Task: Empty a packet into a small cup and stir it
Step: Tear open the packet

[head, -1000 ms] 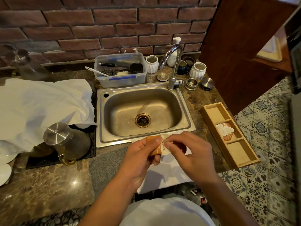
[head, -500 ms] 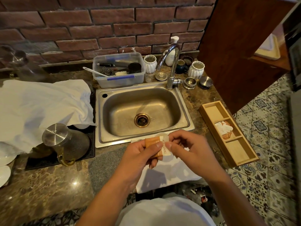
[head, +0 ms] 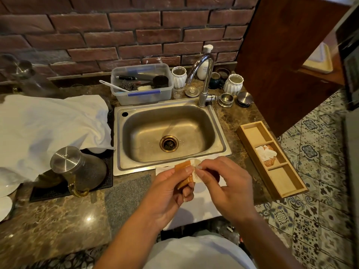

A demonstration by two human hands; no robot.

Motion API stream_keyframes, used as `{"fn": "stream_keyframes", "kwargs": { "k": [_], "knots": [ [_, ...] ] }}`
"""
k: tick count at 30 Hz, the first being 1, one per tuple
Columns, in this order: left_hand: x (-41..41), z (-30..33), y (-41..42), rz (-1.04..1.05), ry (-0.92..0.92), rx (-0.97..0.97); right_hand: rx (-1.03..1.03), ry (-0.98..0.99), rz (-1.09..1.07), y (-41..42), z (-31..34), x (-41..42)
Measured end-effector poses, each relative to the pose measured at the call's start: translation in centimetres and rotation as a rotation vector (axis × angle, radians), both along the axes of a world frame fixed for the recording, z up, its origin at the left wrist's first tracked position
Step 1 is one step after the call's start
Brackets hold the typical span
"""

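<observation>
An orange and white packet [head: 185, 172] is held in front of the sink's near rim. My left hand [head: 169, 193] pinches its orange part from the left, and my right hand [head: 221, 186] pinches its white end from the right. Both hands hover over a white cloth [head: 196, 208] on the counter edge. A small cup is partly hidden behind my hands; only a pale round rim [head: 195, 162] shows just above the packet. More packets [head: 267, 155] lie in the middle compartment of a wooden tray [head: 281, 183] at the right.
A steel sink [head: 136, 162] with a tap [head: 204, 78] fills the middle. Left: a lidded glass jug [head: 77, 167] on a black mat and a big white cloth [head: 48, 129]. Behind: a plastic tub [head: 143, 94], white cups [head: 233, 84], steel lids. A grey pad [head: 126, 197] lies by my left hand.
Both hands with the packet have risen slightly toward the sink rim. The grip on the packet looks the same, with the fingers drawn closer over its white end.
</observation>
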State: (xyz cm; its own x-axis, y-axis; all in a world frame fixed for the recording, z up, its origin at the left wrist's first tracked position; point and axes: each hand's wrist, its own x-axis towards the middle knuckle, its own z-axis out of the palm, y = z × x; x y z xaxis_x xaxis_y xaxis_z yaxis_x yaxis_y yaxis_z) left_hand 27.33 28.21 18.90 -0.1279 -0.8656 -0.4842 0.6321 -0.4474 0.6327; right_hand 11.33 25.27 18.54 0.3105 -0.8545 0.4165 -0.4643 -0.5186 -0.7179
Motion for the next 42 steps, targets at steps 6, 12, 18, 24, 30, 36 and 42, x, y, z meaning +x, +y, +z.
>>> {"fn": "stream_keyframes", "kwargs": {
  "k": [6,12,18,24,30,36,42],
  "knots": [
    [0.4,0.0,0.3,0.008,-0.171,-0.091,0.439,-0.156,0.012,-0.3,0.3,-0.9],
    [0.8,0.2,0.5,-0.050,-0.232,-0.110,0.547,-0.157,0.108,-0.4,0.4,-1.2],
    [0.8,-0.1,1.1,-0.075,-0.259,-0.142,0.568,-0.191,0.128,-0.4,0.3,-1.1],
    [0.6,-0.3,1.4,-0.039,-0.239,-0.141,0.407,-0.092,0.187,-0.3,0.8,-0.9],
    [-0.1,0.1,1.1,0.008,-0.040,-0.066,0.080,0.005,0.074,0.7,0.0,0.3],
    [0.4,0.2,0.9,-0.027,-0.181,-0.137,0.407,-0.135,0.021,1.2,0.5,0.2],
    [1.1,-0.1,0.6,-0.101,-0.257,-0.181,0.561,-0.191,0.176,0.3,0.9,-0.6]
  ]
}}
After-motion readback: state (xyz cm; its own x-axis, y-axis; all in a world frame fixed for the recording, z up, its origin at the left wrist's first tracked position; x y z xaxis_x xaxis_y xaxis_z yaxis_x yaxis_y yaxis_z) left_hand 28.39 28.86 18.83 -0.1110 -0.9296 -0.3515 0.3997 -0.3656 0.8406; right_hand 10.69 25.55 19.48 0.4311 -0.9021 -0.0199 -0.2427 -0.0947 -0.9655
